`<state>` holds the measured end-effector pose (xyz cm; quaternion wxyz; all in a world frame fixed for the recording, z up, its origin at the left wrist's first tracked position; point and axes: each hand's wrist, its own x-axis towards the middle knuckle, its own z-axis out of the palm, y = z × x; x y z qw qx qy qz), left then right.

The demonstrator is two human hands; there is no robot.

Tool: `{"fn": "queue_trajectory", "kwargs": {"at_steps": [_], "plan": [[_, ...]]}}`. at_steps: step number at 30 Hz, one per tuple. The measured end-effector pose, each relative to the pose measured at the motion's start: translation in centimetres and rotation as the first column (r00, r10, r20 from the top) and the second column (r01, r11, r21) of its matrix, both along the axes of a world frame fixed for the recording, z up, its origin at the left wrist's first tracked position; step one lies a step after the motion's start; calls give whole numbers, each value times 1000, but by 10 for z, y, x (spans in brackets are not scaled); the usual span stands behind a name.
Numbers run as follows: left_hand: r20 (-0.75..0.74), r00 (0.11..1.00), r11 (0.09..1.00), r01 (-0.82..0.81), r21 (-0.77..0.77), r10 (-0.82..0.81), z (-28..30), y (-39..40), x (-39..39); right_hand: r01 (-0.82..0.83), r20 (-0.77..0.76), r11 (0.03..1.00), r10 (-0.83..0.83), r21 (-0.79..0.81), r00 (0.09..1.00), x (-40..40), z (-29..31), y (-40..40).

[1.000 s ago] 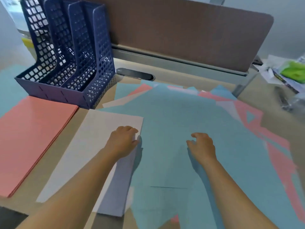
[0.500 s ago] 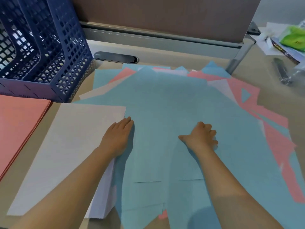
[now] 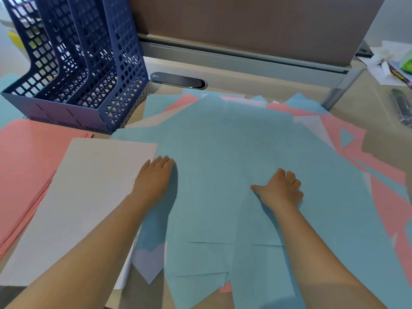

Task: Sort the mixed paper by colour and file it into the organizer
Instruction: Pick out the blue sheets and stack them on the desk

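At far left we see the blue plastic organizer [image 3: 89,70], its lattice-walled upright slots holding no paper that we can make out. In front of it lies a squared pink stack [image 3: 24,166], then a neat white stack [image 3: 89,197]. Our left hand [image 3: 153,179] rests flat, fingers straight, on the white stack's right edge beside the blue sheets. The mixed paper [image 3: 234,148] fans across the desk [image 3: 256,72]: smooth matte blue sheets over pink and white. Our right hand [image 3: 281,189] presses a blue sheet, fingers bent, thumb out, gripping nothing.
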<state>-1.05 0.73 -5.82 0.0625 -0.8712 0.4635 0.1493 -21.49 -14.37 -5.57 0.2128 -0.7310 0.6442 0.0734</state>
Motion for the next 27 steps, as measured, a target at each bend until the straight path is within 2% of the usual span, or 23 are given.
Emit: {"fn": "queue_trajectory", "kwargs": {"at_steps": [7,13,16,18,20,23,27], "plan": [[-272,957,994,-108,-14,100,-6,-15,-29,-145,2,986,145,81,989,-28,-13,2],[-408,912,995,-81,-66,47,-3,-30,-53,-246,135,959,227,142,964,-19,-12,7],[-491,870,978,-133,-158,39,1,-32,-57,-219,140,969,202,117,969,-19,-9,5],[-436,898,959,-176,-221,65,-1,-26,-49,-116,43,991,113,69,993,-26,-8,4],[-329,936,968,-190,-163,128,-7,-17,-41,0,-20,997,2,71,1000,-36,-8,3],[-255,952,983,-182,-32,168,-13,-11,-43,44,22,991,-47,126,999,-40,-11,6],[-278,947,985,-173,-28,159,-8,-22,-61,-15,112,989,-1,149,994,-25,-9,11]]}}
